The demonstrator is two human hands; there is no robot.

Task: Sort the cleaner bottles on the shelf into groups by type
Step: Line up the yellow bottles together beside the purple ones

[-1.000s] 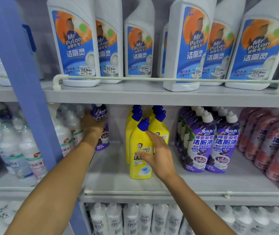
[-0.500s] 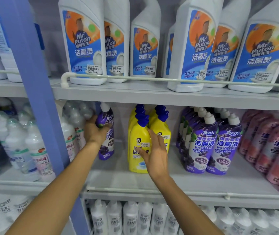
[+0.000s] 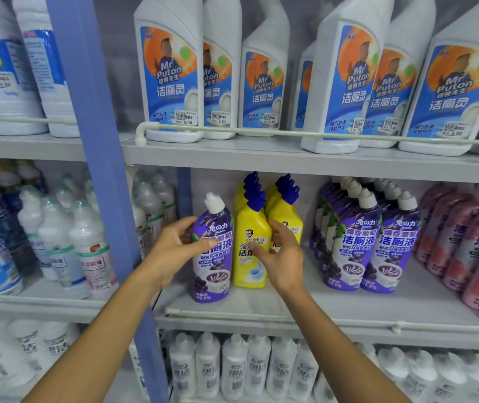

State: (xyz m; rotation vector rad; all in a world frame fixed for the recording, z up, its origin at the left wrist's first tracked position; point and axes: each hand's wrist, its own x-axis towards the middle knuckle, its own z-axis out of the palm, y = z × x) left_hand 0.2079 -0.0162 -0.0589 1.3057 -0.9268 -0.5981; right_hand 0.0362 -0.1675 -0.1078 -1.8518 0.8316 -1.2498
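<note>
One second on, has drawn the stray purple bottle [image 3: 213, 251] forward from the back of the shelf [image 3: 290, 312] to stand upright just left of the front yellow bottle [image 3: 251, 228], with the left hand [image 3: 174, 248] wrapped round its label and the thumb across the front. Has shifted the right hand [image 3: 279, 257] on that yellow bottle, now with fingers curled on its label and thumb at its right side, holding it. Leaves the stray on the wrong side, well apart from the purple group [image 3: 357, 242] right of the yellow bottle, so probably still to be carried across.
</note>
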